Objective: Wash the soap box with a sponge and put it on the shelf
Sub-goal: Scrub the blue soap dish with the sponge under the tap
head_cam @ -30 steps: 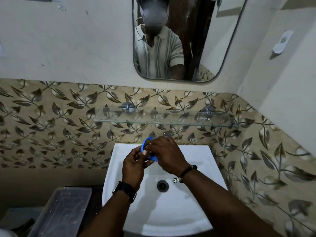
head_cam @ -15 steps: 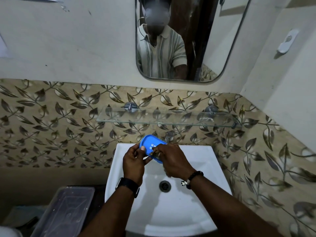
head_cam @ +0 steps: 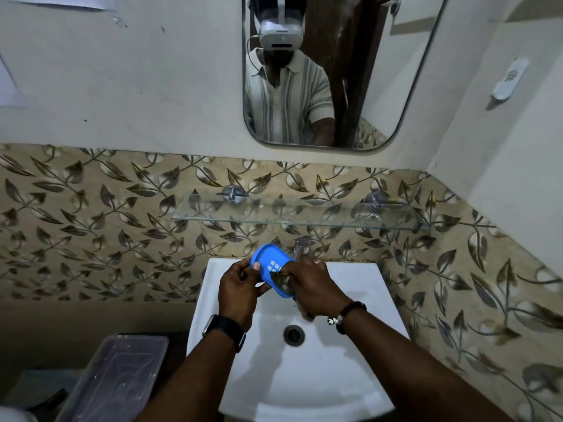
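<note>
Nearest the camera, 2 bare forearms are reaching over the white sink [head_cam: 350,278]; a clear plastic tub [head_cam: 115,379] is sitting low on the left, beside the basin.

Above the drain [head_cam: 294,334], the left hand [head_cam: 239,292] is holding the blue soap box [head_cam: 269,269], its fingers [head_cam: 254,266] clamped on the box's left rim, thumb side toward the camera. The box is tilting, open face toward the viewer, its slotted floor showing.

The right hand [head_cam: 310,289] is pressing into the box's lower right part, fingers curled around something dark, presumably the sponge [head_cam: 281,280]; it is mostly hidden, so the identification is a judgement. A brownish bit is also showing under the right palm.

Step in hand, as judged: scrubbing the box interior.

Behind the hands, the tap [head_cam: 301,246] is standing at the basin's back edge; whether water is running, cannot tell. Further back, the glass shelf [head_cam: 243,213] is hanging bare on 2 wall brackets.

Risks: a wet, soapy box is likely slippery, and scrubbing pressure against a 1-sided rim grip could twist it loose into the sink. Later, a dripping box could slide on the smooth glass.
</note>
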A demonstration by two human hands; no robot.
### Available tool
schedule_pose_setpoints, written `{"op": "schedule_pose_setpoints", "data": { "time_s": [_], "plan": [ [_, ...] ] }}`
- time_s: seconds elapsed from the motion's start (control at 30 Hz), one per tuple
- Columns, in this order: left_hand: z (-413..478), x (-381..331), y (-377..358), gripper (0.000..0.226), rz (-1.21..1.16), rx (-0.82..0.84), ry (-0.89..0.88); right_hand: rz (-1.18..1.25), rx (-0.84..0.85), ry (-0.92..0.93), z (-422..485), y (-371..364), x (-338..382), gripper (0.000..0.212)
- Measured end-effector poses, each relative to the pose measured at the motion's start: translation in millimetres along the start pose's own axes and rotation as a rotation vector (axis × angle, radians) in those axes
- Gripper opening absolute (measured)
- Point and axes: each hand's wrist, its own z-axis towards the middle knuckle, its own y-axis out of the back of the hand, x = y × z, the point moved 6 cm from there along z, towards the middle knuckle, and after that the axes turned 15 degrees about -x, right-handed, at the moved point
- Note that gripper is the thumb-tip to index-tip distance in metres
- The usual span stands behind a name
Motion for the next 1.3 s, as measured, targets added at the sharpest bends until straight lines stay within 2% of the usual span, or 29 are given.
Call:
{"op": "schedule_pose_setpoints", "data": {
  "time_s": [0.1, 0.13, 0.17, 0.23, 0.33, 0.4, 0.43, 0.57, 0.67, 0.77, 0.83, 0.93, 0.97, 1.0, 1.07, 1.13, 1.23, 1.3],
  "plan": [
    [-2, 7, 1, 0.025, -0.014, 0.022, 0.04, 0.43, -0.078, -0.332, -7, 0, -5, 0.014],
    [-5, 9, 0, 0.024, -0.018, 0.035, 0.052, 0.517, -0.147, -0.37, -8, -1, -4, 0.013],
    [-8, 11, -2, 0.024, -0.019, 0.048, 0.062, 0.533, -0.225, -0.341, -9, 0, 1, 0.012],
    [-11, 12, -5, 0.021, -0.028, 0.059, 0.074, 0.456, -0.332, -0.138, -11, -1, 15, 0.017],
    [-5, 7, -1, 0.025, -0.079, 0.005, 0.11, 0.186, -0.267, 0.218, -22, -16, 27, 0.038],
    [-1, 3, 2, 0.035, -0.093, 0.003, 0.113, 0.043, -0.204, 0.337, -29, -22, 24, 0.055],
    [-1, 1, 2, 0.039, -0.088, 0.025, 0.097, 0.03, -0.227, 0.37, -30, -21, 22, 0.059],
    [-7, -6, -4, 0.031, -0.083, 0.117, 0.035, 0.151, -0.424, 0.346, -24, 0, 28, 0.056],
    [-8, -14, -10, 0.025, -0.024, 0.169, -0.024, 0.223, -0.439, 0.265, -14, 15, 22, 0.039],
    [-8, -20, -14, 0.019, 0.062, 0.239, -0.059, 0.319, -0.407, 0.224, -7, 26, 12, 0.034],
    [-7, -25, -14, 0.018, 0.212, 0.283, -0.156, 0.441, -0.358, 0.103, -5, 29, 2, 0.034],
    [-1, -40, -9, 0.019, 0.677, 0.293, -0.58, 0.567, -0.277, -0.016, -5, 29, -14, 0.039],
    [-1, -44, -9, 0.016, 0.728, 0.316, -0.665, 0.586, -0.258, -0.022, -6, 29, -16, 0.044],
    [-2, -46, -10, 0.012, 0.715, 0.367, -0.661, 0.595, -0.25, -0.022, -8, 30, -17, 0.049],
    [-4, -45, -13, 0.011, 0.617, 0.454, -0.519, 0.593, -0.29, 0.001, -10, 34, -11, 0.054],
    [-4, -42, -14, 0.012, 0.551, 0.461, -0.399, 0.519, -0.438, 0.09, -12, 43, -3, 0.05],
    [-10, -38, -19, 0.011, 0.424, 0.42, -0.341, 0.248, -0.717, 0.24, -22, 45, 8, 0.05],
    [-16, -31, -24, 0.015, 0.303, 0.366, -0.242, 0.153, -0.81, 0.28, -31, 36, 18, 0.048]
  ]
}}
